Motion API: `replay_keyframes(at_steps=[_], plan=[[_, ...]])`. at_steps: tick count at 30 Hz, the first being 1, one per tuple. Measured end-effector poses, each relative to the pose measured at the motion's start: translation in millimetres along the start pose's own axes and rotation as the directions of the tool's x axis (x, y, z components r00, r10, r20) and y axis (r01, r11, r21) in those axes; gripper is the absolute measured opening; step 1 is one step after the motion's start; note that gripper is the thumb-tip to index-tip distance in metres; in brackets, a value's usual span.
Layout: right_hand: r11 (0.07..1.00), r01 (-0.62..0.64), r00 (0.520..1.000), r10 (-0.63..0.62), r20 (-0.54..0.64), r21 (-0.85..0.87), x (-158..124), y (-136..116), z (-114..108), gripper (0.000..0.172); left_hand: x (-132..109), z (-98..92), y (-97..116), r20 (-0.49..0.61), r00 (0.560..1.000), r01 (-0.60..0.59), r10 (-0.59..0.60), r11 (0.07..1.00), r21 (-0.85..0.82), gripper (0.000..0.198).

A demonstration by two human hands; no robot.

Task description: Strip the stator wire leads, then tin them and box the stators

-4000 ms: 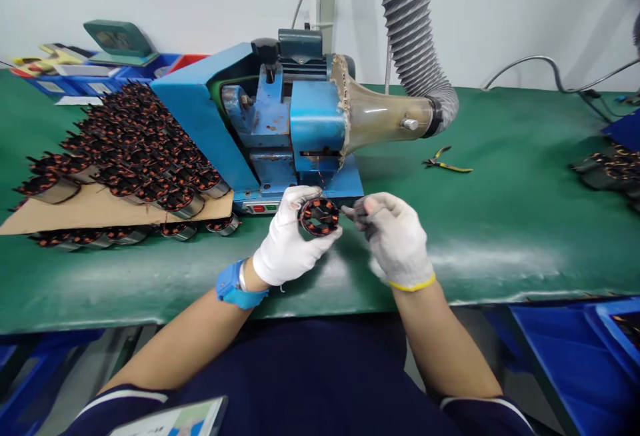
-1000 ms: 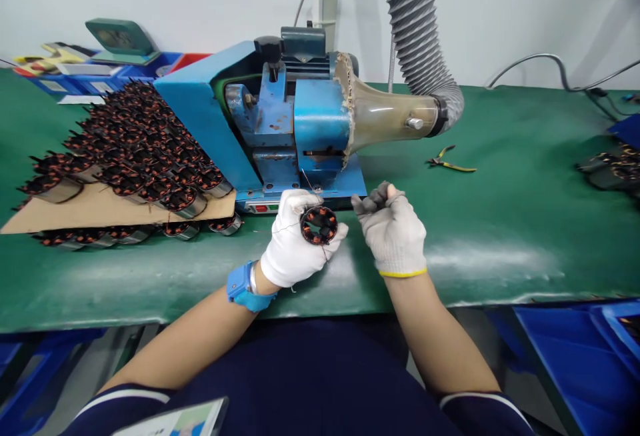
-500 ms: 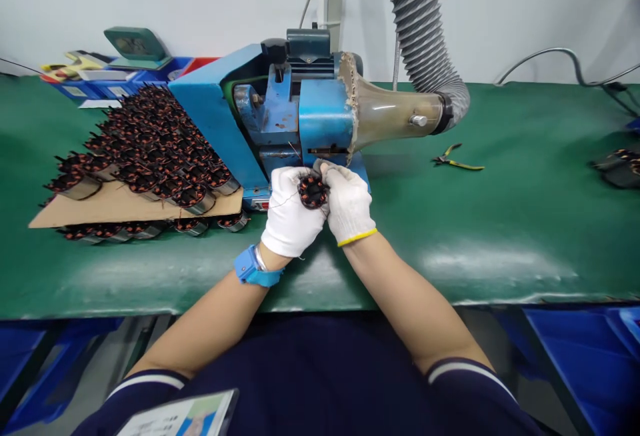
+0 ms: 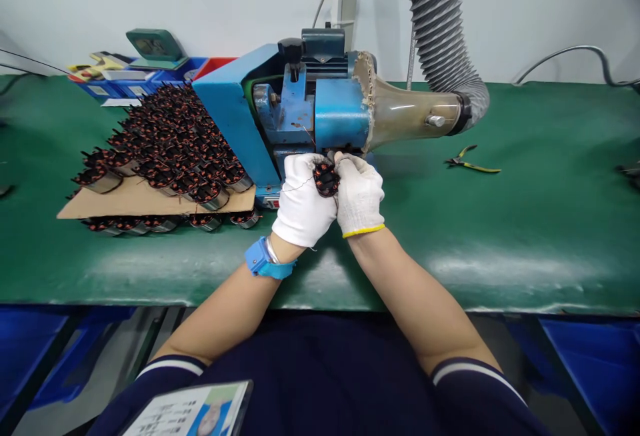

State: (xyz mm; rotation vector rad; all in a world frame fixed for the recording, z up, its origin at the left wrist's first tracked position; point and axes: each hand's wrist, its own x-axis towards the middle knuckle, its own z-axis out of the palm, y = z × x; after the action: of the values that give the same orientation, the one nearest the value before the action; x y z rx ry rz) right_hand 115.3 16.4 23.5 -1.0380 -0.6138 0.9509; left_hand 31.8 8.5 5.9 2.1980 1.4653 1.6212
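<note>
My left hand (image 4: 305, 203), in a white glove, is closed around a small round motor stator (image 4: 327, 180) with a black face and copper windings. My right hand (image 4: 359, 193), gloved with a yellow cuff edge, lies against the stator's right side. Its thumb and fingertips are pinched together at the stator's upper edge; what they grip is too small to make out. Both hands are at the front of a blue machine (image 4: 341, 113), just under its cover. A thin wire trails across the left glove. The fingertips partly hide the machine's slot.
Left of the machine, many stators (image 4: 170, 129) stand packed on a cardboard sheet (image 4: 125, 199), with more beneath it. Yellow-handled cutters (image 4: 473, 161) lie on the green table mat (image 4: 525, 223) at right. A grey hose (image 4: 437, 16) joins the machine's clear funnel (image 4: 410, 115). Blue bins (image 4: 117, 89) stand behind.
Both hands have moved slightly forward with the stator, closer to the machine's front. The view has turned a little to the left. The grips look the same.
</note>
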Motion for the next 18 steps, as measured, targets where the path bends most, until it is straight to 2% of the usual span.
replay_keyframes(at_steps=[4,9,12,14,16,17,18], plan=[[0.998,-0.055,0.998,0.056,-0.028,0.028,1,0,3,0.006,2,0.3,1,0.008,0.999,0.032,-0.033,0.999,0.013,0.036],[0.999,-0.005,1.0,0.004,0.018,0.035,-4,4,0,0.007,-3,-3.5,-3,0.005,0.999,0.034,-0.034,0.999,-0.024,0.035],[0.995,0.08,0.994,-0.076,0.073,-0.058,-24,2,-12,0.015,-16,-9.1,-5,0.017,1.0,-0.001,0.003,0.991,-0.13,0.041],[0.984,0.139,0.987,-0.13,0.09,-0.111,-40,0,-23,0.02,-25,-13.4,-2,0.051,0.999,0.026,-0.012,0.964,-0.266,0.048],[0.97,0.196,0.978,-0.182,0.105,-0.143,-52,-2,-35,0.025,-30,-18.9,4,0.115,0.987,0.152,-0.112,0.878,-0.453,0.051],[0.961,0.224,0.971,-0.206,0.117,-0.161,-56,-2,-41,0.027,-31,-22.4,9,0.183,0.964,0.262,-0.191,0.789,-0.556,0.05],[0.952,0.246,0.966,-0.224,0.13,-0.185,-58,-2,-46,0.029,-31,-26.7,13,0.284,0.92,0.393,-0.271,0.654,-0.646,0.048]])
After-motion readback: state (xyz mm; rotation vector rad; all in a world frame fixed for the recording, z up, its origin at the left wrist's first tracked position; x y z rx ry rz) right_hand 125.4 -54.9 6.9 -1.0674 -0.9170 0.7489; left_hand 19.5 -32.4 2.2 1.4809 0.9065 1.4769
